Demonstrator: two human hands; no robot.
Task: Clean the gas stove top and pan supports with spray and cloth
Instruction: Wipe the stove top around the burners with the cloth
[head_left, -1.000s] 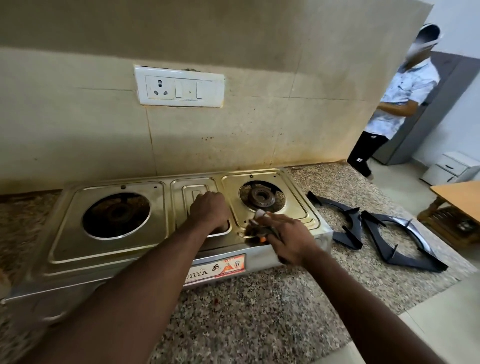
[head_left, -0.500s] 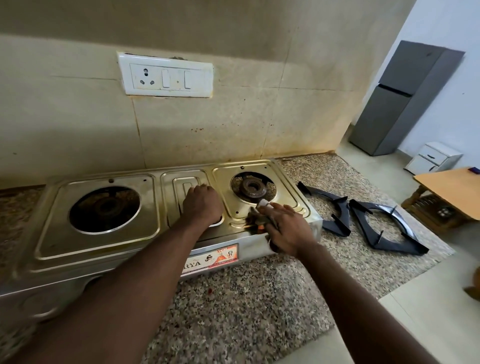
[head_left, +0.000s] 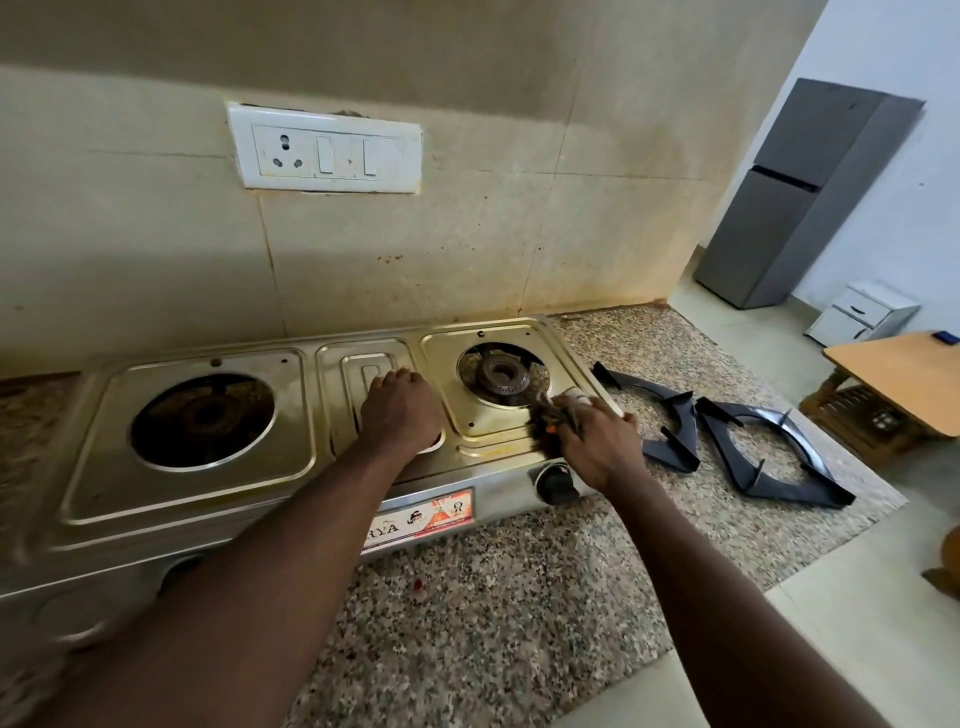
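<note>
Switchboard (head_left: 324, 149) on wall; grey fridge (head_left: 800, 197); wooden table (head_left: 904, 382) right.

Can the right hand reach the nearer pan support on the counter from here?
Probably yes. The right hand holds a cloth at the stove's right edge, and the nearer pan support lies just beside it with nothing between.

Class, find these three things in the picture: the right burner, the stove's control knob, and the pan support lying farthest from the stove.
right burner (head_left: 502, 375): head view, on its metal ring.
control knob (head_left: 557, 484): head view, on its dark front face.
farthest pan support (head_left: 727, 436): head view, on its near-left black bar.
</note>
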